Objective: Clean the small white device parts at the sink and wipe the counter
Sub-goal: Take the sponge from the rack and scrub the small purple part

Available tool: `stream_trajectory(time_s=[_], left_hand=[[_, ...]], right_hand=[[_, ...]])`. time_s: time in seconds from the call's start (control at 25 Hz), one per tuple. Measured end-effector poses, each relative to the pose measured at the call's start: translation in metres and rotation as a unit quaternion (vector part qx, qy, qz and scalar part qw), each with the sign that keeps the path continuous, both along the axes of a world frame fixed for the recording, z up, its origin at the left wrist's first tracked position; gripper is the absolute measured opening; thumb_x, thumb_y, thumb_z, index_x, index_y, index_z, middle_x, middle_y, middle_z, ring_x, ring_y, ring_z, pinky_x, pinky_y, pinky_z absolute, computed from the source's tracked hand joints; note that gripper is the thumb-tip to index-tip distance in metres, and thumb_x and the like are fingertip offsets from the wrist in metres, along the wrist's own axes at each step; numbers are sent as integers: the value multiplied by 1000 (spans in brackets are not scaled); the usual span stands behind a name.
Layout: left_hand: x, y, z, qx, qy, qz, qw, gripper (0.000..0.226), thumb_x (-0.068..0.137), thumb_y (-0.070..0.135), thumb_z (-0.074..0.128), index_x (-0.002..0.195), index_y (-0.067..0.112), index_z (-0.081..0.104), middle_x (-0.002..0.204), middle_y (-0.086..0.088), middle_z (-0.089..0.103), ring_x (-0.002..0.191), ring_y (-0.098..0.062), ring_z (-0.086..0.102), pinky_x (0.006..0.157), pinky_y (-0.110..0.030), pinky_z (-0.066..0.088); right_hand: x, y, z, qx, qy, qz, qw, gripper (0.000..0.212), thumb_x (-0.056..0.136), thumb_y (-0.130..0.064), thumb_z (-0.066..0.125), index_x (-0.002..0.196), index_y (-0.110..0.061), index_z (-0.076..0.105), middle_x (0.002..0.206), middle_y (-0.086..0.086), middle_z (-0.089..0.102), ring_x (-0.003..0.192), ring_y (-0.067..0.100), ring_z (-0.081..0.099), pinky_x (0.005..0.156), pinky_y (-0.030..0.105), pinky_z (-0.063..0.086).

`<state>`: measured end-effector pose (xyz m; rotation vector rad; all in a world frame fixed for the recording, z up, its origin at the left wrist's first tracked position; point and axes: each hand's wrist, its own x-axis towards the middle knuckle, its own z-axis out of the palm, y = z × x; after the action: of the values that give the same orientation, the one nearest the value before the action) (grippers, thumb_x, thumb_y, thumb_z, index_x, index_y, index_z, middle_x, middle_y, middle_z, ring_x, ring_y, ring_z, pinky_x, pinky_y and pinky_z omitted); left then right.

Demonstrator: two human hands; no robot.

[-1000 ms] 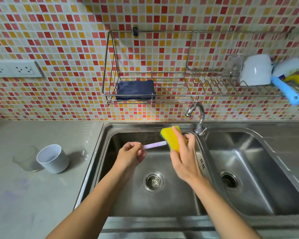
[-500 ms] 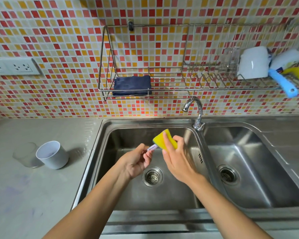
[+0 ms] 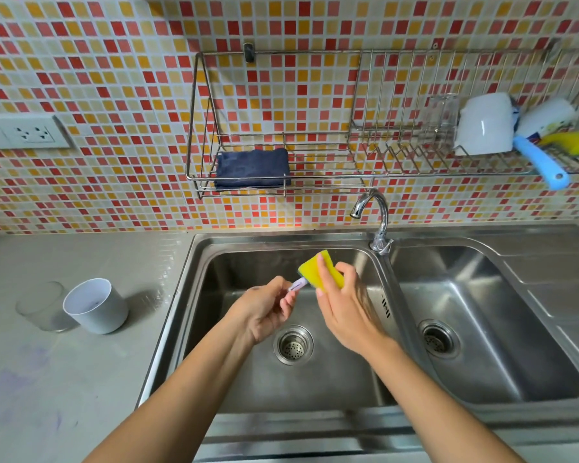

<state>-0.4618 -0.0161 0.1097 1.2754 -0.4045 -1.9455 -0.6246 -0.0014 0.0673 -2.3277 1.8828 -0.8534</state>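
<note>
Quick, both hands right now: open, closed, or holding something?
Left hand: fingers pinch the small pale stick-shaped device part.
Right hand: grips the yellow rectangular sponge, set against that part's tip.

Mosaic wall (image 3: 114, 61) chequered in red, orange, yellow and cream squares. Sponge (image 3: 318, 267) bright yellow, dark along one edge (green, it seems). Slim part (image 3: 296, 286) white tinged lilac, with dark print. Cup (image 3: 96, 305) plain white; mug (image 3: 485, 125) white too. Cloth (image 3: 251, 168) dark navy. Brush handle (image 3: 542, 165) sky blue. Sink (image 3: 482, 279) and wire rack (image 3: 281, 55) bare silver steel. Counter (image 3: 30, 379) pale grey, smudged faint purple.
</note>
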Motion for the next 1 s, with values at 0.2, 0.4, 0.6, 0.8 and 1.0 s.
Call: stream_trajectory(time_s=[0.2, 0.4, 0.6, 0.8, 1.0], left_hand=[[5, 8, -10, -350, -356, -34, 866, 14, 84, 11, 63, 71, 7, 68, 59, -4, 62, 53, -10, 53, 57, -20, 45], [9, 8, -25, -577, -515, -33, 634, 23, 84, 28, 63, 77, 7, 68, 65, -3, 67, 56, -15, 60, 55, -26, 50], [16, 0, -37, -667, -549, -23, 503, 22, 85, 20, 59, 75, 2, 65, 62, -4, 59, 55, -18, 54, 53, -30, 47], [16, -1, -37, -686, -551, -37, 473, 18, 85, 14, 59, 78, 0, 67, 64, -6, 60, 57, -20, 55, 57, -27, 48], [18, -2, -37, -682, -554, -40, 476, 20, 85, 15, 59, 77, -1, 66, 63, -6, 59, 56, -20, 54, 56, -27, 48]], right_hand=[[9, 2, 2, 22, -3, 17, 1000, 60, 90, -37, 26, 144, -13, 27, 117, 20, 44, 88, 36, 57, 72, 35, 48], [8, -4, 6, 29, -52, -12, 998, 62, 90, -41, 21, 147, -16, 18, 121, 17, 38, 90, 33, 55, 74, 34, 45], [6, -6, 10, 25, -49, -24, 998, 61, 91, -40, 21, 147, -15, 18, 119, 16, 38, 89, 34, 55, 73, 38, 49], [9, -7, 11, 23, -30, -22, 999, 59, 91, -37, 24, 145, -12, 24, 115, 19, 43, 87, 35, 56, 70, 38, 50], [10, -8, 9, 14, -12, -22, 1000, 58, 90, -35, 27, 143, -11, 29, 114, 20, 46, 85, 35, 58, 68, 37, 50]])
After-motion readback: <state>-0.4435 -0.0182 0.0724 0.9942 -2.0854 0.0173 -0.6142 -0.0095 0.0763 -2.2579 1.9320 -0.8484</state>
